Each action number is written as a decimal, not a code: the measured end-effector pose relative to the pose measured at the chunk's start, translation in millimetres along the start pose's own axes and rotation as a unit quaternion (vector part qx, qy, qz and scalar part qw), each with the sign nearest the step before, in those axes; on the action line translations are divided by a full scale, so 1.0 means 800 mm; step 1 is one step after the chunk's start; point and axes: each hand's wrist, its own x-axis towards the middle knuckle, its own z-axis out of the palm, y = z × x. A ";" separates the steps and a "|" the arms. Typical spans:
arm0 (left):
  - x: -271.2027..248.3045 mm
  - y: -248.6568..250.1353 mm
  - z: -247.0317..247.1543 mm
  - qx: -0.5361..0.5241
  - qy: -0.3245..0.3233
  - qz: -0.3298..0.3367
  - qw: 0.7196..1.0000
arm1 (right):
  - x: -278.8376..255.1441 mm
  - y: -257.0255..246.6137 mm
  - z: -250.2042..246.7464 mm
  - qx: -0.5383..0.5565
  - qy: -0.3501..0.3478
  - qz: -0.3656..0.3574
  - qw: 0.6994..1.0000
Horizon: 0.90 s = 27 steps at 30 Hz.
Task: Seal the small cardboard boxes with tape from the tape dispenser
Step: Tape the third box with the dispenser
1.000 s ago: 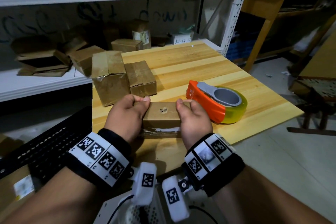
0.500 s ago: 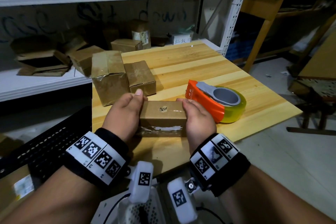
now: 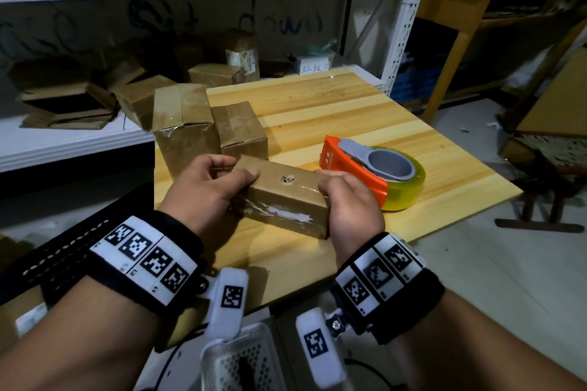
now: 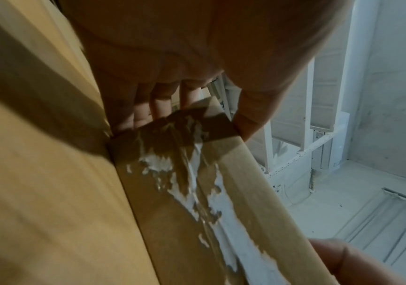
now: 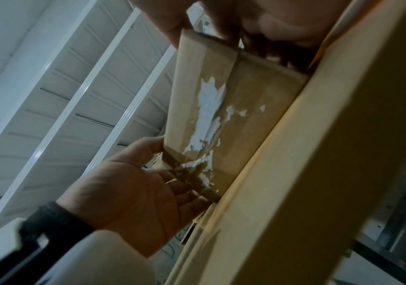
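A small brown cardboard box [image 3: 286,197] with a hole in its top and torn white tape residue on its near side is held over the wooden table [image 3: 333,111]. My left hand [image 3: 206,190] grips its left end, thumb on top. My right hand [image 3: 349,200] grips the right end. The box sits skewed, its left end farther from me. The left wrist view shows the box [image 4: 197,192] with my left fingers [image 4: 145,108] behind its end. In the right wrist view the same box [image 5: 233,108] appears. The orange tape dispenser [image 3: 365,174] with a yellowish roll lies just right of my right hand.
Two taped cardboard boxes [image 3: 187,130] [image 3: 239,130] stand on the table behind the held one. White shelving [image 3: 63,143] at the left holds more boxes. A wooden desk [image 3: 460,9] stands at the back right. A black perforated panel [image 3: 63,251] is at the lower left.
Both hands have shifted the box away from me and turned it, so its left end now points farther back. Both hands keep their hold. The dispenser has not moved.
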 end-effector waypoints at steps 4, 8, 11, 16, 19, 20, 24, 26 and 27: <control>0.004 -0.003 -0.007 0.065 0.022 0.008 0.998 | -0.001 0.004 -0.004 -0.028 -0.012 -0.010 0.999; 0.004 -0.004 -0.006 0.076 0.028 0.003 0.997 | -0.001 0.006 -0.007 -0.023 -0.023 -0.009 0.999; 0.004 -0.005 -0.004 0.065 0.026 -0.003 0.998 | -0.001 0.006 -0.007 -0.031 -0.023 -0.015 0.999; 0.001 -0.005 0.000 0.020 0.000 -0.014 1.000 | -0.001 0.009 -0.006 -0.045 -0.033 -0.025 0.998; 0.002 -0.005 0.000 -0.021 -0.017 -0.022 0.999 | -0.005 0.010 -0.007 -0.054 -0.045 -0.046 0.996; 0.002 -0.005 0.000 -0.029 -0.020 -0.023 0.999 | -0.006 0.011 -0.008 -0.056 -0.048 -0.057 0.996; 0.000 -0.005 0.002 -0.047 -0.048 -0.019 0.998 | -0.009 0.013 -0.008 -0.054 -0.059 -0.079 0.994; -0.001 -0.006 0.004 -0.044 -0.057 -0.020 0.997 | -0.010 0.014 -0.009 -0.057 -0.065 -0.082 0.993; 0.000 -0.007 0.005 -0.045 -0.058 -0.024 0.997 | -0.011 0.014 -0.009 -0.060 -0.066 -0.086 0.992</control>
